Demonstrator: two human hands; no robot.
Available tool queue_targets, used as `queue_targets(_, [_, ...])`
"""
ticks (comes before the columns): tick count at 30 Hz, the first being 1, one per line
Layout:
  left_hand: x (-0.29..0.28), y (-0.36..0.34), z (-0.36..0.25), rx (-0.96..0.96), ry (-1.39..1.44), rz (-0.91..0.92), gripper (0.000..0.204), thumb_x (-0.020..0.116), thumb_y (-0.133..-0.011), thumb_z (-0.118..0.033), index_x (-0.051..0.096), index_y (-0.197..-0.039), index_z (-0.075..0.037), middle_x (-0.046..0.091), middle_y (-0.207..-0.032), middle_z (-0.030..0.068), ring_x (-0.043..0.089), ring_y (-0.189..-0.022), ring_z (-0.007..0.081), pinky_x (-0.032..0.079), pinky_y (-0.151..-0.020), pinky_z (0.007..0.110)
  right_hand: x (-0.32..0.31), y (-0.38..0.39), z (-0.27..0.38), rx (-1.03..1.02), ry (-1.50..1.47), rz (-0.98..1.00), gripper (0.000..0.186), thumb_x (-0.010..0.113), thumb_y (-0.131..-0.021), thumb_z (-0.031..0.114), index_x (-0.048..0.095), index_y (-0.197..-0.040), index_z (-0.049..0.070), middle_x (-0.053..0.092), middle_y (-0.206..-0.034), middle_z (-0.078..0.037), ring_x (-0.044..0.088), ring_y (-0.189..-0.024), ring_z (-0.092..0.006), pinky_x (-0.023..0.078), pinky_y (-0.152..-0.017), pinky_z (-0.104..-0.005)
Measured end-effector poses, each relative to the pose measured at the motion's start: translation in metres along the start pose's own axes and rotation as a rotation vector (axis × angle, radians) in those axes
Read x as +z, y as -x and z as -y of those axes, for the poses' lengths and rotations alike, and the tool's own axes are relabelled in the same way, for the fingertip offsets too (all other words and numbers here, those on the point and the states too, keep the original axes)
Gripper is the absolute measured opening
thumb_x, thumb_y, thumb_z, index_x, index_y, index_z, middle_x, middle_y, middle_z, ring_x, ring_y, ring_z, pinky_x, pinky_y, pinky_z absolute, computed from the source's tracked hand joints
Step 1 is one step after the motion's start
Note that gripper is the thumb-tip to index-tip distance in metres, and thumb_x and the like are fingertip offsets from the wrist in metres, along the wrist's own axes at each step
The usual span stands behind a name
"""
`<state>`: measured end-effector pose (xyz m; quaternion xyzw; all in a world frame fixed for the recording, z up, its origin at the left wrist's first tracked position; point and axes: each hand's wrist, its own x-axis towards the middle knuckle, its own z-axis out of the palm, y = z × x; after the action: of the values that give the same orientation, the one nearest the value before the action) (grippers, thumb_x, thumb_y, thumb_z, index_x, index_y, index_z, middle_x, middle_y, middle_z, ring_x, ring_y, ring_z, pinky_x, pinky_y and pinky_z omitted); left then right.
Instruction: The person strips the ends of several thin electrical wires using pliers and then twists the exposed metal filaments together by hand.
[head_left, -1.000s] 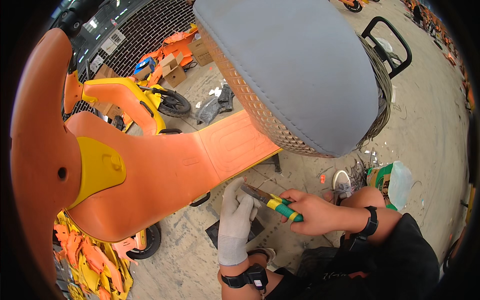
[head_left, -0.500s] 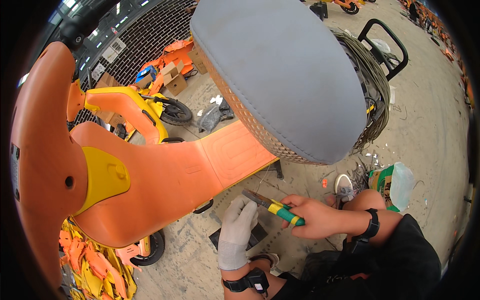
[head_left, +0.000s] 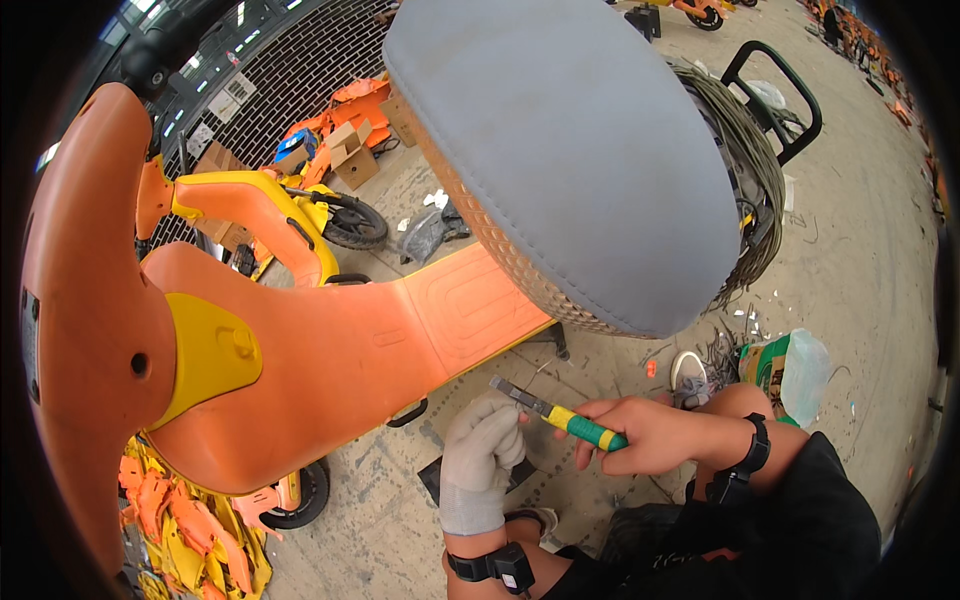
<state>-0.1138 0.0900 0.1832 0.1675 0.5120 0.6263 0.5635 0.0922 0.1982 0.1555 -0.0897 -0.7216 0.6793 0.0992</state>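
Note:
My right hand (head_left: 640, 437), bare, is closed around the yellow and green handles of a pair of pliers (head_left: 575, 422). Their dark metal jaws point up and to the left, just above my left hand (head_left: 480, 445). That hand wears a pale grey knit glove, its fingers curled together below the jaws; whatever they pinch is too small or hidden. Both hands are low beside an orange and yellow electric scooter (head_left: 300, 340), below its flat footboard. The scooter's large grey padded seat (head_left: 570, 150) rises above them.
A coil of grey wire (head_left: 755, 190) hangs behind the seat by a black rack (head_left: 800, 100). A green bag (head_left: 768, 365) stands beside my shoe. Orange and yellow panels (head_left: 195, 530) lie heaped at lower left. Another scooter (head_left: 260, 215) and cardboard boxes (head_left: 350, 157) are farther back.
The pliers have shifted slightly right and turned, their jaws now seen more edge-on. My left hand stays close to them, its fingers slightly rearranged.

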Motion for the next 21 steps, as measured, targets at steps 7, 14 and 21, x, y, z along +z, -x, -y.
queue_targets(7, [0.014, 0.002, -0.002, -0.029, 0.103, -0.058, 0.011, 0.047, -0.094, -0.003, 0.053, -0.086, 0.002, 0.028, -0.052, -0.0054, 0.023, -0.038, 0.0070, 0.019, -0.040, 0.025, -0.006, 0.003, -0.004, 0.177, -0.329, 0.083, 0.032, 0.060, -0.081, 0.004, 0.070, -0.111, 0.002, 0.060, -0.129, -0.005, 0.060, -0.094, -0.0110, 0.048, -0.080, -0.0258])
queue_targets(14, [0.012, 0.003, -0.002, -0.023, 0.160, 0.004, 0.013, 0.047, -0.095, -0.003, 0.052, -0.084, -0.001, 0.027, -0.053, -0.0061, 0.023, -0.039, 0.0062, 0.019, -0.041, 0.025, -0.009, 0.004, -0.007, 0.173, -0.584, 0.177, 0.028, 0.057, -0.083, 0.000, 0.072, -0.106, -0.002, 0.053, -0.140, -0.010, 0.060, -0.092, -0.0116, 0.049, -0.081, -0.0260])
queue_targets(21, [0.012, 0.000, -0.003, -0.054, 0.137, -0.006, 0.013, 0.047, -0.095, -0.003, 0.051, -0.082, -0.002, 0.027, -0.052, -0.0061, 0.022, -0.038, 0.0064, 0.019, -0.040, 0.025, -0.009, 0.003, -0.011, 0.184, -0.605, 0.189, 0.028, 0.056, -0.083, 0.002, 0.072, -0.106, -0.002, 0.053, -0.139, -0.009, 0.061, -0.097, -0.0149, 0.049, -0.084, -0.0288])
